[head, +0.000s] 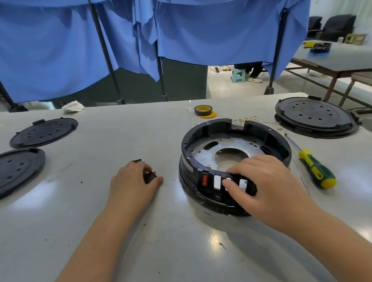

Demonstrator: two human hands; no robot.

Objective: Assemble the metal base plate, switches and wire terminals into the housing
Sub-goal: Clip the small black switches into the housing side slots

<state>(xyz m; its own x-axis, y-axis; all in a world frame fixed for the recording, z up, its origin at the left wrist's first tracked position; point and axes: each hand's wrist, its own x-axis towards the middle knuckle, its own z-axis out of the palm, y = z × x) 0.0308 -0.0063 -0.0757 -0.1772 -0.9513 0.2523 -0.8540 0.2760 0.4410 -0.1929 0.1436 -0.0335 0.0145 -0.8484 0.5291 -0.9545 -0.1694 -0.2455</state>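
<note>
A round black housing [205, 134] stands on the grey table, right of centre, with the metal base plate [235, 145] lying inside it. One red switch [204, 180] sits in the front panel, beside open white slots. My right hand [263, 178] grips the front wall of the housing, fingers over the rim and thumb on the panel. My left hand [132, 182] rests on the table to the left and pinches a small black switch with a red rocker [150, 176]. Another small black part [136, 161] lies just behind that hand. Thin wires with gold terminals [250, 119] lie behind the housing.
A green and yellow screwdriver [314, 167] lies right of the housing. A roll of tape [203, 110] sits behind it. Black round covers lie at far left [43, 133], at the left edge [6, 174] and at far right [314, 117]. Blue curtains hang behind the table.
</note>
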